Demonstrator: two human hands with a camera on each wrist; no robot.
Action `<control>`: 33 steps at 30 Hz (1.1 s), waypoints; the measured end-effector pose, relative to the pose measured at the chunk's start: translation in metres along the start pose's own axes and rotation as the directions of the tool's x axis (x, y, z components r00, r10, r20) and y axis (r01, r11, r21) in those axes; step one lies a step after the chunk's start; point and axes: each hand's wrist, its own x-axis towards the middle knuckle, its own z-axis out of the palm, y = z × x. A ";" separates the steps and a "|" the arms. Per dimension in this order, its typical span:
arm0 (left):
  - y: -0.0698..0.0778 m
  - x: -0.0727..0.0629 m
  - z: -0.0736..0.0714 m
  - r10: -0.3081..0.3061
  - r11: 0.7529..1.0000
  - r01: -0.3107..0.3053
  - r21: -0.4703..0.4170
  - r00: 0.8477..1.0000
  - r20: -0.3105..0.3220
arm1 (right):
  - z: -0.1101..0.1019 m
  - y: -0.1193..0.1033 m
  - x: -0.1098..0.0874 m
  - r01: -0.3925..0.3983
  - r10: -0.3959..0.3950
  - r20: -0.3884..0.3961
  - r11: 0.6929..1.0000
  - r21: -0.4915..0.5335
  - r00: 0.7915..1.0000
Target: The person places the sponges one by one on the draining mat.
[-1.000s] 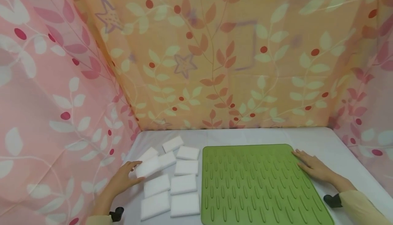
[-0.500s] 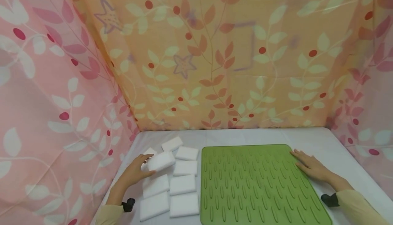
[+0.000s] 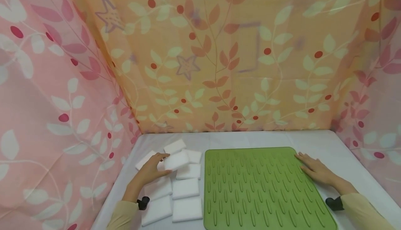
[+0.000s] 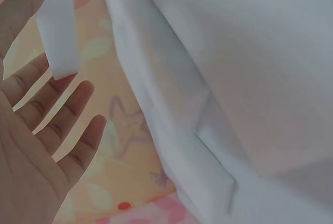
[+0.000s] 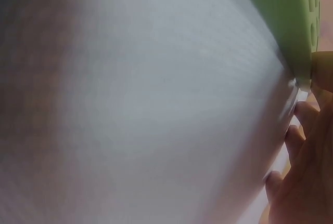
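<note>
Between its thumb and fingers my left hand [image 3: 151, 169] pinches a white rectangular sponge [image 3: 177, 161], held tilted above the other white sponges. In the left wrist view, that same sponge [image 4: 58, 31] shows its narrow side between the thumb and the fingers. My right hand [image 3: 319, 170] rests at the upper right edge of a green ridged mat [image 3: 257, 188]. Seen from the right wrist, the fingertips of the right hand [image 5: 304, 156] touch the white surface and the mat's corner [image 5: 291, 31].
Several white sponges lie left of the mat, among them one at the front [image 3: 187, 209], one at the back [image 3: 174, 146] and one behind the left hand [image 3: 144, 159]. A white-covered table [image 3: 250, 139] bears everything. Patterned curtains [image 3: 219, 66] stand behind and at both sides.
My left hand has carried the held sponge to the right, over the back part of the sponge group. The right hand stays at the mat's edge.
</note>
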 end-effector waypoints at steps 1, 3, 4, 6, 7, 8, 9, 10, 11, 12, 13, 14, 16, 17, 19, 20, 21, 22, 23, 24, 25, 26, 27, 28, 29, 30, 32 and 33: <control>0.002 0.002 0.001 0.001 1.000 -0.001 0.001 1.000 0.002 | 0.000 0.000 0.000 -0.001 0.001 0.002 1.000 0.002 1.000; 0.007 0.005 0.003 -0.001 1.000 0.001 -0.001 1.000 0.006 | 0.000 0.000 0.001 -0.004 0.004 0.008 1.000 0.007 1.000; 0.009 0.006 0.004 -0.001 1.000 0.001 0.001 1.000 0.010 | 0.000 0.001 0.002 -0.007 0.007 0.012 1.000 0.012 1.000; 0.014 0.010 0.006 -0.005 1.000 0.005 0.002 1.000 0.019 | 0.001 0.001 0.002 -0.011 0.011 0.017 1.000 0.020 1.000; 0.016 0.011 0.007 -0.004 1.000 0.004 0.003 1.000 0.026 | 0.001 0.002 0.002 -0.012 0.012 0.020 1.000 0.023 1.000; 0.018 0.013 0.008 -0.001 1.000 0.001 0.005 0.999 0.033 | 0.000 0.002 0.002 -0.014 0.014 0.021 1.000 0.027 1.000; 0.019 0.015 0.009 0.005 1.000 -0.005 0.007 0.999 0.041 | 0.001 0.002 0.002 -0.017 0.016 0.020 0.999 0.030 1.000; 0.021 0.017 0.010 0.015 1.000 -0.015 0.005 0.999 0.045 | 0.000 0.002 0.002 -0.016 0.015 0.021 1.000 0.026 1.000; 0.023 0.019 0.011 0.027 1.000 -0.028 0.006 0.998 0.048 | 0.000 0.002 0.002 -0.016 0.015 0.021 1.000 0.025 1.000; 0.024 0.021 0.012 0.044 0.999 -0.044 0.007 0.998 0.049 | -0.001 0.003 0.002 -0.015 0.015 0.022 1.000 0.022 1.000; 0.026 0.023 0.013 0.060 0.998 -0.060 0.005 0.997 0.051 | -0.001 0.003 0.002 -0.016 0.015 0.021 1.000 0.021 1.000; 0.028 0.025 0.014 0.077 0.997 -0.078 0.014 0.996 0.049 | -0.001 0.003 0.002 -0.019 0.018 0.022 1.000 0.024 1.000; 0.031 0.029 0.017 0.106 0.994 -0.107 0.026 0.993 0.043 | 0.000 0.005 0.003 -0.019 0.018 0.028 0.999 0.026 0.999; 0.033 0.031 0.018 0.119 0.992 -0.120 0.035 0.992 0.039 | 0.001 0.005 0.003 -0.018 0.018 0.028 0.999 0.028 0.999; 0.036 0.035 0.020 0.132 0.990 -0.133 0.047 0.991 0.038 | 0.003 0.006 0.003 -0.017 0.016 0.026 0.999 0.030 1.000; 0.037 0.037 0.022 0.137 0.989 -0.139 0.052 0.990 0.038 | 0.003 0.006 0.003 -0.014 0.013 0.027 1.000 0.028 1.000; 0.038 0.039 0.023 0.146 0.988 -0.147 0.053 0.989 0.037 | 0.004 0.006 0.003 -0.011 0.010 0.024 1.000 0.027 1.000; 0.040 0.041 0.025 0.154 0.986 -0.156 0.052 0.987 0.037 | 0.004 0.006 0.003 -0.009 0.009 0.021 1.000 0.027 1.000; 0.041 0.043 0.027 0.163 0.985 -0.165 0.053 0.986 0.037 | 0.004 0.006 0.003 -0.004 0.003 0.016 1.000 0.026 1.000; 0.042 0.045 0.028 0.171 0.983 -0.174 0.057 0.984 0.040 | 0.003 0.005 0.003 -0.004 0.004 0.018 1.000 0.028 1.000; 0.044 0.047 0.030 0.184 0.981 -0.186 0.058 0.982 0.040 | 0.003 0.005 0.003 -0.002 0.002 0.014 1.000 0.029 1.000; 0.045 0.049 0.032 0.194 0.979 -0.196 0.055 0.980 0.041 | 0.003 0.004 0.002 -0.001 0.001 0.016 1.000 0.031 1.000; 0.046 0.051 0.033 0.205 0.977 -0.207 0.050 0.978 0.042 | 0.003 0.004 0.002 -0.003 0.002 0.012 0.999 0.033 1.000; 0.048 0.053 0.035 0.208 0.977 -0.210 0.048 0.977 0.048 | 0.002 0.003 0.002 -0.002 0.002 0.014 0.999 0.032 1.000; 0.050 0.054 0.036 0.211 0.976 -0.213 0.044 0.976 0.053 | 0.002 0.003 0.001 -0.001 0.001 0.013 1.000 0.031 1.000; 0.051 0.056 0.038 0.211 0.976 -0.214 0.040 0.976 0.060 | 0.002 0.003 0.001 -0.003 0.003 0.012 1.000 0.029 1.000; 0.055 0.061 0.040 0.207 0.978 -0.209 0.025 0.976 0.072 | 0.002 0.003 0.000 -0.003 0.003 0.012 1.000 0.026 1.000; 0.056 0.063 0.041 0.209 0.977 -0.211 0.018 0.975 0.076 | 0.002 0.004 0.000 -0.005 0.005 0.013 1.000 0.024 1.000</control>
